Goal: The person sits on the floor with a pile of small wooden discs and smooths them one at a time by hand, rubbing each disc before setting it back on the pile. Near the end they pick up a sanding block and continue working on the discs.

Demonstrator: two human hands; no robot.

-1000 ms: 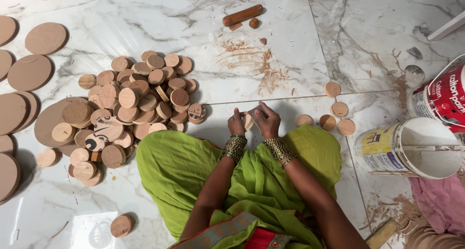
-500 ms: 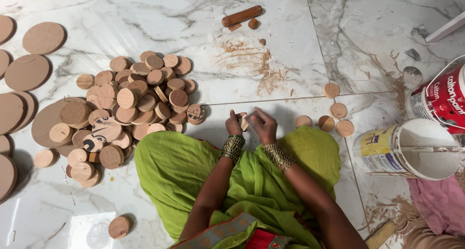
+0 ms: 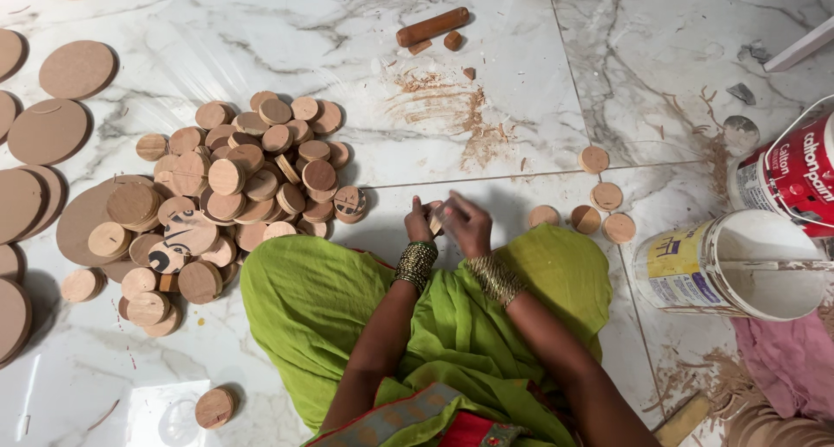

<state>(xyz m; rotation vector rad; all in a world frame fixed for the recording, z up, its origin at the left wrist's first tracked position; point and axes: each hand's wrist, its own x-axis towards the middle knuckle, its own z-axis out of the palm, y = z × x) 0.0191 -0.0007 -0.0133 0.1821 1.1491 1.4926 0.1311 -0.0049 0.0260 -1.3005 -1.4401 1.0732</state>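
Observation:
Both my hands meet just above my green-draped lap [image 3: 365, 308]. My left hand [image 3: 420, 223] and my right hand [image 3: 466, 223] together grip a small round wooden disc [image 3: 437, 218], mostly hidden by my fingers. Gold bangles sit on both wrists. A heap of small wooden discs [image 3: 234, 186] lies on the marble floor to the left of my hands. Several single discs [image 3: 599, 211] lie to the right of my hands.
Larger flat wooden rounds [image 3: 48, 130] line the left edge. A wooden cylinder [image 3: 432, 26] and sawdust [image 3: 452, 117] lie ahead. A white paint bucket [image 3: 738, 264], a red-labelled tin [image 3: 795, 173] and pink cloth [image 3: 786, 360] stand at right. One disc [image 3: 214, 407] lies near bottom left.
My hands have stayed together over the lap, turning the small disc slightly. Nothing else on the floor has moved.

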